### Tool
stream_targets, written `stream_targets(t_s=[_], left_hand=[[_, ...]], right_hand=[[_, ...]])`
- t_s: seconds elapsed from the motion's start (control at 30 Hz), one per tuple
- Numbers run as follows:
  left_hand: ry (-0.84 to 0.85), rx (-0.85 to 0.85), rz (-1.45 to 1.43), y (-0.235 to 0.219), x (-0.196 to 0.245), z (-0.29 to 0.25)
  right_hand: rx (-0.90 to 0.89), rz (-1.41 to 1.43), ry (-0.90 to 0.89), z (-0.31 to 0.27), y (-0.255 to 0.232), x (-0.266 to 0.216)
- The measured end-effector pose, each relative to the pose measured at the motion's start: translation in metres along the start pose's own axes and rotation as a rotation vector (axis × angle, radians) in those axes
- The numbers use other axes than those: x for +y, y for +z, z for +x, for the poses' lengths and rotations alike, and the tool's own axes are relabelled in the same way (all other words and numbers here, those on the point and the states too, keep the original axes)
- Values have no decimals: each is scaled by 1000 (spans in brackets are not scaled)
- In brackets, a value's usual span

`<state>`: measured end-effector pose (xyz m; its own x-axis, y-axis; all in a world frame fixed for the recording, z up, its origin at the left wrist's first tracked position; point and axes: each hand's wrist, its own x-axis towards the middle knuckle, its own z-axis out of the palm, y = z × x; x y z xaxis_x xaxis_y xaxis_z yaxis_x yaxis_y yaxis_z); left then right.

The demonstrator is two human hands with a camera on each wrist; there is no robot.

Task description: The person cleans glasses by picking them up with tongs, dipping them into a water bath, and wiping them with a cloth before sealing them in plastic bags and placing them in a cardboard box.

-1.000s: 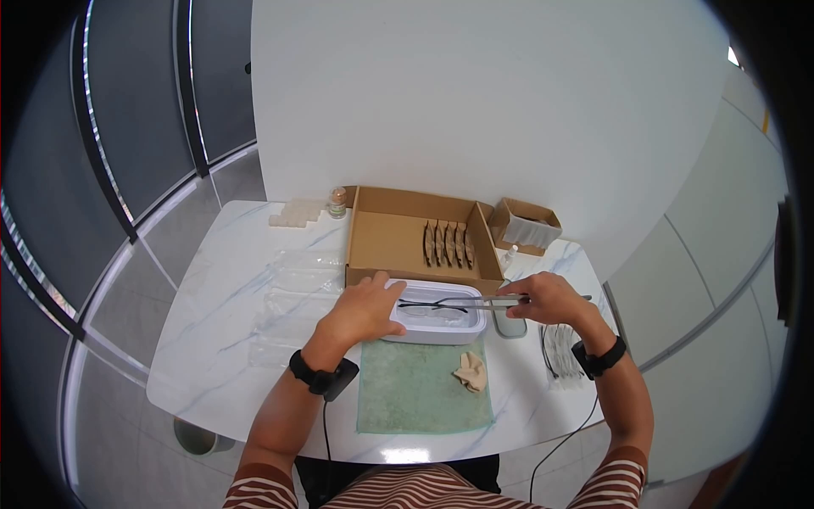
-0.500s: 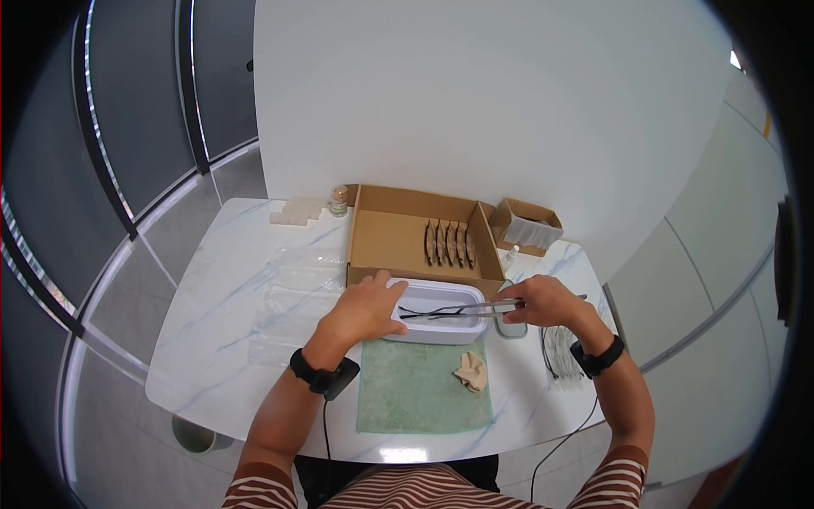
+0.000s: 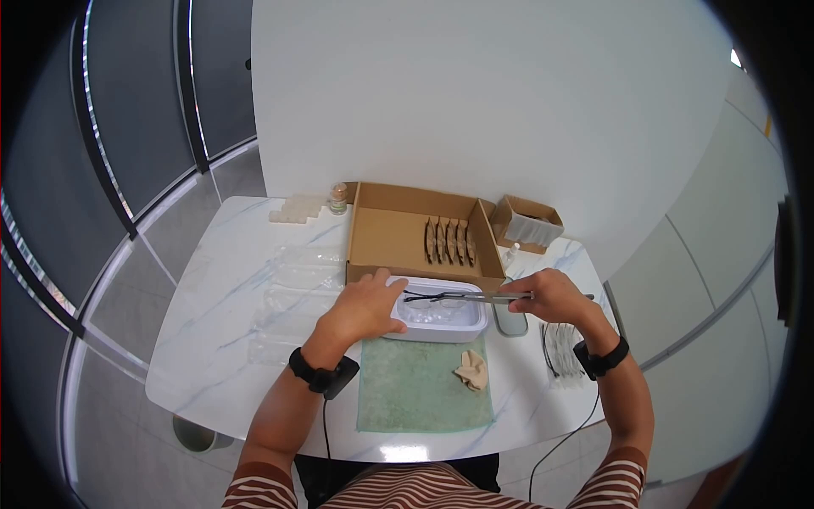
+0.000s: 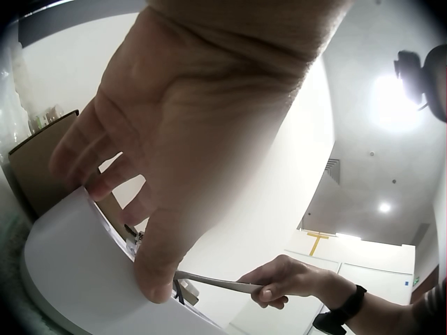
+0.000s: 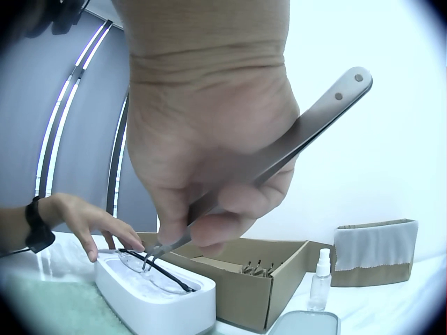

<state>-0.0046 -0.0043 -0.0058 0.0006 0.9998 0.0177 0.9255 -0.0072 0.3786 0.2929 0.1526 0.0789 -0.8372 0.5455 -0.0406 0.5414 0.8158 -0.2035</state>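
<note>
My left hand [image 3: 366,307] grips the left end of a white ultrasonic cleaner [image 3: 437,335], fingers over its far side and thumb on the near wall. In my right hand [image 3: 549,299] is a pair of metal tweezers [image 5: 321,115], pinched between thumb and fingers. The tweezer tips hold dark-framed eyeglasses [image 5: 167,273] with clear lenses over the cleaner's basin. Their dark temples point toward my left hand in the head view. Rippled water [image 3: 437,314] shows in the basin below them.
Behind the cleaner stands a cardboard box [image 3: 386,229] with several brown-wrapped items. A green cloth [image 3: 415,399] with a crumpled beige cloth [image 3: 471,371] lies in front. To the right are a grey-green lid [image 3: 511,321], a spray bottle [image 5: 320,283] and bagged glasses [image 3: 561,352]. Clear bags [image 3: 292,301] lie left.
The eyeglasses dipped lower in the basin, then rose toward its back with the tweezers. Water that was calmer now ripples. My left hand stays on the cleaner.
</note>
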Motion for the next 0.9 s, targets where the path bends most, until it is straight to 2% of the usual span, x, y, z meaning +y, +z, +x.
stream_targets(t_s=[0.27,0.43,0.5,0.63,0.7,0.9], left_hand=[[-6,3,3,1,1,0],[3,20,0,2,-1,0],[3,20,0,1,-1,0],[10,23,6,2,-1,0],[7,22,8,2,0,0],[19,34,2,5,-2,1]], right_hand=[[-39,-21,26,-2,12,-7],[-71,-25,49,-1,-5,-13],[-86,101,196,-1,-14,-18],[20,66,110,-2,3,1],[-107,-62,144,-3,2,-2],[-169,8,80,-8,-4,-1]])
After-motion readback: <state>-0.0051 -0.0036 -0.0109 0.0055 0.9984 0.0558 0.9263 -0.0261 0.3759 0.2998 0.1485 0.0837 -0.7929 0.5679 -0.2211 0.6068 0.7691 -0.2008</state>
